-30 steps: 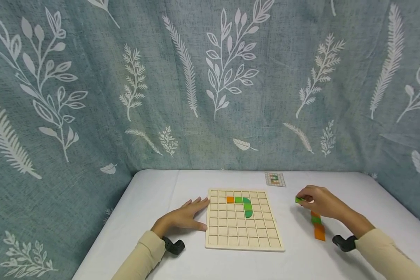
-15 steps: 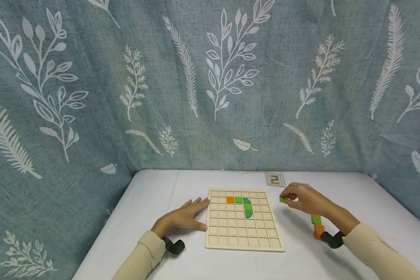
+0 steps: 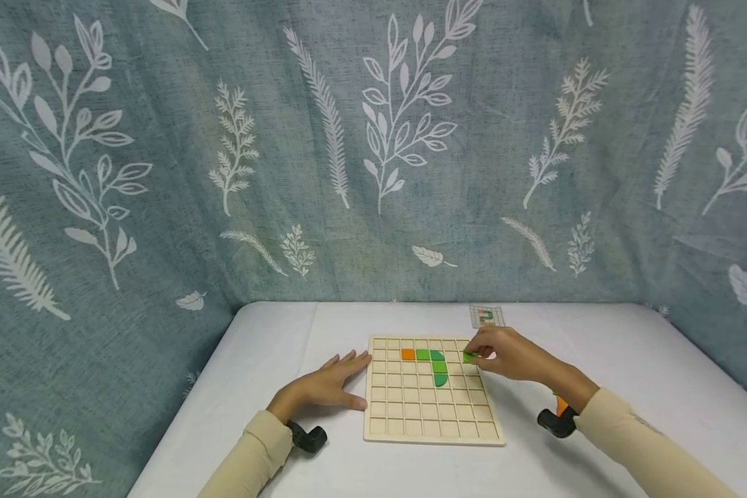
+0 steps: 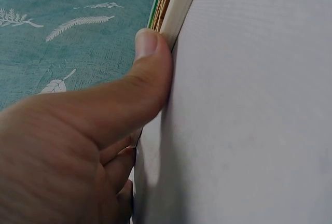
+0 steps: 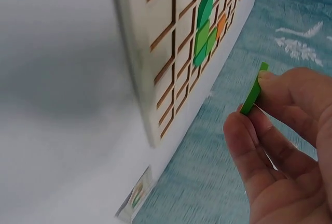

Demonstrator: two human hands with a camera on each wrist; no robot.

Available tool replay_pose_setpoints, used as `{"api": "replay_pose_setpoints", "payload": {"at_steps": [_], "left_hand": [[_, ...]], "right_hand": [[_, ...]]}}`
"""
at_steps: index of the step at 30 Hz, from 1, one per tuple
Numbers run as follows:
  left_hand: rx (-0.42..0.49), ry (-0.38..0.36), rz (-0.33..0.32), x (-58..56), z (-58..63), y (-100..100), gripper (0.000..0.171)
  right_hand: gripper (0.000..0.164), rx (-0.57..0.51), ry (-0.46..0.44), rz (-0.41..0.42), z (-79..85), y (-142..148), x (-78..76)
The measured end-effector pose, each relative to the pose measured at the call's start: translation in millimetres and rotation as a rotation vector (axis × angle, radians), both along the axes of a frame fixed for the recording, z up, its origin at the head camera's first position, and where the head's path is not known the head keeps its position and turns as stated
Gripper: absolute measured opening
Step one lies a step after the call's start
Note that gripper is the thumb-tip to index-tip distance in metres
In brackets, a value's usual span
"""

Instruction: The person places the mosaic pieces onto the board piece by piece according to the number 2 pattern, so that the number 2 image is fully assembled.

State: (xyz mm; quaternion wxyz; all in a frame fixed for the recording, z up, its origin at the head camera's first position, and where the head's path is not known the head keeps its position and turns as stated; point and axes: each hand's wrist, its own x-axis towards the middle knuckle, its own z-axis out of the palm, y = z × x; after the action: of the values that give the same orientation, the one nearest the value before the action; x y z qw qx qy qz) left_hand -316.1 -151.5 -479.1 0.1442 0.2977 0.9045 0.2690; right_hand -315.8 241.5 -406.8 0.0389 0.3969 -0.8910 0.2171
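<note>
My right hand [image 3: 510,354] pinches a light green square tile [image 5: 254,90] between thumb and fingers, above the right side of a pale wooden grid board [image 3: 411,408]. My left hand [image 3: 326,385] rests with fingers spread at the board's left edge; in the left wrist view its thumb [image 4: 148,53] touches the rim. On the board lie an orange square tile [image 3: 407,354], a light green square [image 3: 422,355], a dark green curved tile [image 3: 437,355], another light green square [image 3: 439,367] and a second dark green curved tile [image 3: 440,380].
A small pattern card [image 3: 485,315] lies behind the board, partly behind the right hand. Orange and green tiles [image 3: 561,405] on the white table [image 3: 324,470] are mostly hidden by the right wrist's camera [image 3: 557,422]. A patterned curtain [image 3: 348,242] hangs behind the table.
My right hand has moved left with the green tile, from beside the loose tiles to over the board's right part. The left hand stays in place.
</note>
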Motion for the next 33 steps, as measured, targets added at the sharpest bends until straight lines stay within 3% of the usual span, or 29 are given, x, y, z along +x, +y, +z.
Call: {"api": "replay_pose_setpoints", "payload": {"at_steps": [9,17,29,33], "left_hand": [[0.007,0.002,-0.012,1.2,-0.6,0,0.099],[-0.001,0.007,-0.002,-1.2,-1.0,-1,0.099],[0.001,0.01,0.007,2.7,4.6,1,0.098],[0.002,0.005,0.004,3.5,4.2,1,0.098]], "right_hand": [[0.018,-0.036,-0.073,0.031,-7.7,-29,-0.2],[0.015,-0.062,-0.04,0.086,-20.7,-51,-2.1],[0.014,-0.061,-0.099,0.048,-37.8,-68,-7.8],[0.013,-0.063,-0.082,0.039,-45.3,-69,-9.6]]}}
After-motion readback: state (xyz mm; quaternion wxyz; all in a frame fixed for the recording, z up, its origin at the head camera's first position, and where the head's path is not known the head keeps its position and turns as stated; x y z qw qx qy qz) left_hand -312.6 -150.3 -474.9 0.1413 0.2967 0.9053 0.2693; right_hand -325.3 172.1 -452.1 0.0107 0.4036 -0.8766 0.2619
